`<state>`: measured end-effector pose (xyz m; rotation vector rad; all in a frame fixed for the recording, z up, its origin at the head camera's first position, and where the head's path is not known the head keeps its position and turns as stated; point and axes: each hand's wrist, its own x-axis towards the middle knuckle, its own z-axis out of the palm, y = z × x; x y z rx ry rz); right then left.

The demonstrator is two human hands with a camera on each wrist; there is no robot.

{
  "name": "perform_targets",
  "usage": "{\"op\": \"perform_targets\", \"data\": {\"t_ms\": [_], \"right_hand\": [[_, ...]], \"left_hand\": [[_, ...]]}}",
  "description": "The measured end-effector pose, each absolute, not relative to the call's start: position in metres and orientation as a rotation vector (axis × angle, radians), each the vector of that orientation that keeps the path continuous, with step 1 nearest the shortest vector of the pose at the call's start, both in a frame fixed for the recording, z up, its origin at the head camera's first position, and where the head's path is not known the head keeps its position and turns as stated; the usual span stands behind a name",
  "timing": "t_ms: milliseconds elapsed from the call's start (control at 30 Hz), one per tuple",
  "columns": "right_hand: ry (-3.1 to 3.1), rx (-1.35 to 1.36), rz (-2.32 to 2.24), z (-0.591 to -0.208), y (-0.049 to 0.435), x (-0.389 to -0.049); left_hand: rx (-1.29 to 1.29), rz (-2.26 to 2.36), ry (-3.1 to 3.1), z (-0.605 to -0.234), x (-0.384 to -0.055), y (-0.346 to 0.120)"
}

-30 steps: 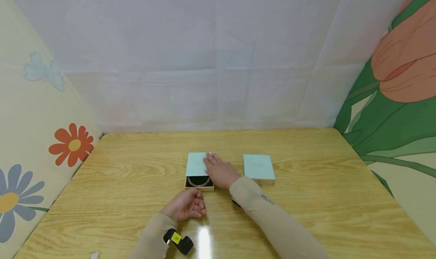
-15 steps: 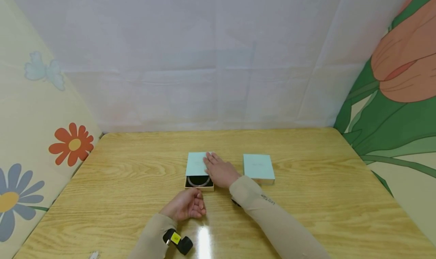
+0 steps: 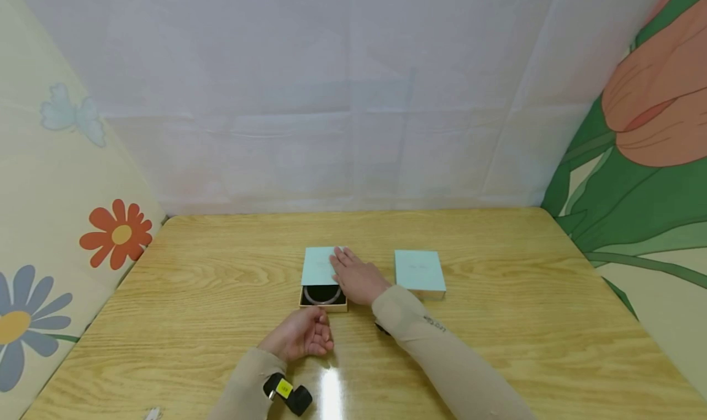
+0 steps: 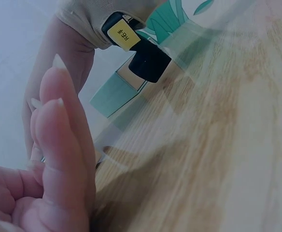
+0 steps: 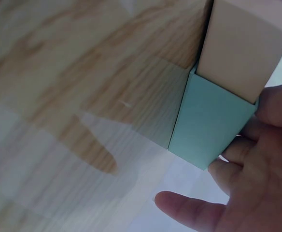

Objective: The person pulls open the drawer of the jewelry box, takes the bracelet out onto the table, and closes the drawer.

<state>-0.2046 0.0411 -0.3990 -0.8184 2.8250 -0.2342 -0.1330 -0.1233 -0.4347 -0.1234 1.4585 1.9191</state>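
Note:
A mint sleeve box point(image 3: 317, 266) lies in the middle of the table, its beige drawer point(image 3: 334, 307) partly out toward me. A ring-shaped bangle point(image 3: 322, 302) lies on the drawer's black lining, its far part hidden under the sleeve. My right hand point(image 3: 359, 279) rests over the sleeve's right side with extended fingers; in the right wrist view the fingers point(image 5: 225, 174) lie along the mint sleeve point(image 5: 211, 121). Right before the drawer's front is my left hand point(image 3: 304, 333), thumb side by the edge, fingers loosely bent and nothing between them.
To the right stands a second mint box point(image 3: 420, 271), closed. A small white object point(image 3: 153, 414) shows at the bottom left edge. The wooden table point(image 3: 497, 334) meets a white cloth backdrop point(image 3: 353, 131), with flower-painted panels on both sides.

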Motion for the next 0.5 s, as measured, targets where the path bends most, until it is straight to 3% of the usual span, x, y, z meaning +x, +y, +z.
{"op": "perform_targets", "data": {"t_ms": [500], "right_hand": [[2.833,-0.839,-0.243,-0.4019,0.0421,-0.2052]], "left_hand": [[-0.117,1.913,1.446,-0.4344,-0.1304,-0.1244]]}}
